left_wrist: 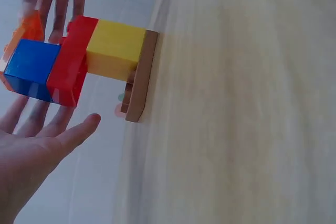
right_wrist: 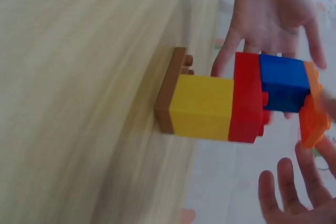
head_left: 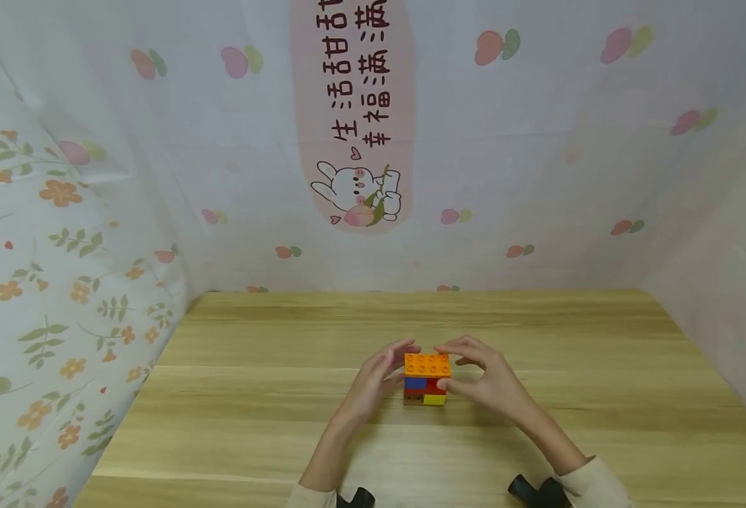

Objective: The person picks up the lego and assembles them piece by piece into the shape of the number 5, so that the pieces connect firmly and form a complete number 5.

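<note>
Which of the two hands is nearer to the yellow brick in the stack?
The right hand: its thumb lies just beside the yellow brick, at the stack's right corner. The left hand is on the stack's opposite side.

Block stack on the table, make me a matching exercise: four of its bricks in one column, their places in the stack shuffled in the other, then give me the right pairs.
Bricks:
1. orange plate
2. blue brick
3. yellow brick
4. brown plate

Places:
A. flat against the wooden table, lowest of all
B. directly on the brown plate, under the red layer
C. on the very top, studs up
D. just under the top piece, above the red layer

Pairs: 1-C, 2-D, 3-B, 4-A
</note>
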Tool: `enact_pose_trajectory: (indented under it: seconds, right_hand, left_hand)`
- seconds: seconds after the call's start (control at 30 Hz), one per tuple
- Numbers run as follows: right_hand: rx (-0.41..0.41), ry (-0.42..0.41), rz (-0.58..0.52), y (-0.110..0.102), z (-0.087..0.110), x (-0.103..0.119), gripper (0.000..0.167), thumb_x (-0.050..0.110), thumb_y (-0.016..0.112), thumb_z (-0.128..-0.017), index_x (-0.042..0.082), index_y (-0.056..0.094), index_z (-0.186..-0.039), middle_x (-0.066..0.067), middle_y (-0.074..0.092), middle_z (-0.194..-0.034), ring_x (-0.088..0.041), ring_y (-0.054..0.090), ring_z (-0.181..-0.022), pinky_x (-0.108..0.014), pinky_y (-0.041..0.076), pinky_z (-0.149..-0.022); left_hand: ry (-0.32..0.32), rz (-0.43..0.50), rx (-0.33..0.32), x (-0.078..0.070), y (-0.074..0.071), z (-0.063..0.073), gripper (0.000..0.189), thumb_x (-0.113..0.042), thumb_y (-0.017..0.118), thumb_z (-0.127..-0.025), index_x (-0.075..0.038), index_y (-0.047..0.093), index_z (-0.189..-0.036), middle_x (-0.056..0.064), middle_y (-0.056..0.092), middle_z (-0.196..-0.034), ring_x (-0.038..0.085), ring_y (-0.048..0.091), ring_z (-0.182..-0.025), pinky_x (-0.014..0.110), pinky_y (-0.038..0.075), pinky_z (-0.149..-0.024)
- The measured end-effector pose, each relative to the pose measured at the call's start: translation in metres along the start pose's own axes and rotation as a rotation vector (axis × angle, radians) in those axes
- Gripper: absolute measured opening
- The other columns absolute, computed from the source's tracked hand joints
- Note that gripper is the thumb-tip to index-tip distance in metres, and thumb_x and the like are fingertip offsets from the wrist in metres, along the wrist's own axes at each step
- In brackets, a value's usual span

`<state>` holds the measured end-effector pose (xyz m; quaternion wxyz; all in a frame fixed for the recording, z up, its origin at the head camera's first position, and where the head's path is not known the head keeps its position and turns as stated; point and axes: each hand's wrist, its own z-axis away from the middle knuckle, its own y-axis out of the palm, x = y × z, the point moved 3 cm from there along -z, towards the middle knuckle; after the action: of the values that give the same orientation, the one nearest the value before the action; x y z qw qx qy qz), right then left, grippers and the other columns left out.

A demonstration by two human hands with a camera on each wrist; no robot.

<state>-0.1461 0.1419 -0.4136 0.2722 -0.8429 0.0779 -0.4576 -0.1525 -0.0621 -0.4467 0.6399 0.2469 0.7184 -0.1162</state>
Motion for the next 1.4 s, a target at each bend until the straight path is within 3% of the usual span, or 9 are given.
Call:
enact_pose_trajectory:
  seconds: [0.13,0.23,0.4,0.57,0.67,0.83,0.93,1.03,1.4]
  right_hand:
    - [-0.061,-0.052,0.087,-0.009,0.008,0.003,0.058,0.010,0.080,-0.072,0.014,0.058,-0.126,0.000,0.054,-0.122,-0.017,0.050,-0.111,-0.031,0.046,-0.087]
    - [-0.119,-0.203,0.188,-0.019,0.014,0.010,0.061,0.020,0.079,-0.074,0.009,0.055,-0.129,-0.006,0.052,-0.126,-0.020,0.048,-0.113,-0.024,0.039,-0.092]
    - [-0.131,-0.536,0.349,-0.025,0.026,0.022,0.071,0.041,0.064,-0.084,-0.010,0.045,-0.130,-0.024,0.047,-0.128,-0.033,0.044,-0.115,-0.025,0.029,-0.103]
    - [-0.082,-0.757,0.473,-0.015,0.037,0.022,0.075,0.040,0.058,-0.089,-0.018,0.033,-0.130,-0.035,0.038,-0.129,-0.041,0.036,-0.123,-0.037,0.021,-0.109]
    - [-0.051,-0.802,0.527,-0.007,0.040,0.015,0.076,0.041,0.054,-0.092,-0.017,0.027,-0.133,-0.037,0.034,-0.131,-0.044,0.030,-0.127,-0.045,0.017,-0.109]
    - [0.018,-0.741,0.649,0.004,0.041,-0.001,0.075,0.047,0.045,-0.095,-0.011,0.025,-0.138,-0.033,0.030,-0.137,-0.042,0.023,-0.132,-0.052,0.013,-0.108]
    - [0.069,-0.669,0.750,0.012,0.042,-0.007,0.079,0.051,0.049,-0.092,-0.007,0.026,-0.140,-0.027,0.029,-0.142,-0.038,0.023,-0.133,-0.054,0.015,-0.107]
    - [0.126,-0.585,0.795,0.018,0.041,-0.010,0.089,0.048,0.065,-0.083,-0.004,0.025,-0.142,-0.022,0.026,-0.147,-0.035,0.024,-0.134,-0.053,0.017,-0.106]
    - [0.169,-0.462,0.642,0.018,0.031,-0.018,0.102,0.024,0.082,-0.067,-0.007,0.022,-0.143,-0.020,0.019,-0.150,-0.035,0.021,-0.136,-0.040,0.012,-0.111]
  left_hand:
    - [0.041,0.053,-0.019,-0.007,-0.006,0.007,0.060,-0.036,0.005,-0.102,0.002,0.028,-0.143,0.020,0.032,-0.144,0.036,0.026,-0.133,0.056,0.016,-0.106]
    - [0.103,-0.055,-0.057,-0.017,-0.014,0.015,0.057,-0.034,0.007,-0.103,0.001,0.028,-0.143,0.018,0.032,-0.145,0.037,0.025,-0.134,0.059,0.014,-0.105]
    - [0.291,-0.696,-0.079,-0.034,-0.023,0.030,0.064,-0.037,0.047,-0.096,-0.008,0.023,-0.147,0.010,0.025,-0.150,0.027,0.025,-0.135,0.055,0.023,-0.104]
    - [0.730,-1.344,0.029,-0.041,-0.028,0.035,0.105,-0.049,0.077,-0.069,0.001,0.024,-0.145,0.018,0.023,-0.149,0.032,0.026,-0.134,0.054,0.021,-0.105]
    - [0.937,-1.537,0.118,-0.036,-0.032,0.034,0.105,-0.053,0.075,-0.068,0.000,0.026,-0.144,0.018,0.027,-0.148,0.032,0.027,-0.134,0.056,0.019,-0.105]
    - [1.116,-1.661,0.194,-0.018,-0.031,0.026,0.102,-0.058,0.064,-0.078,-0.005,0.013,-0.148,0.014,0.017,-0.152,0.027,0.020,-0.137,0.058,0.021,-0.103]
    - [1.129,-1.708,0.190,-0.007,-0.028,0.022,0.106,-0.061,0.062,-0.078,-0.004,0.007,-0.149,0.014,0.009,-0.154,0.026,0.017,-0.138,0.058,0.020,-0.103]
    - [1.041,-1.741,0.190,0.001,-0.027,0.017,0.111,-0.062,0.063,-0.076,-0.003,0.003,-0.149,0.013,0.007,-0.154,0.024,0.016,-0.139,0.057,0.020,-0.104]
    - [0.861,-1.711,0.197,0.005,-0.023,0.004,0.113,-0.057,0.071,-0.072,0.003,0.010,-0.147,0.015,0.024,-0.150,0.027,0.025,-0.136,0.056,0.024,-0.103]
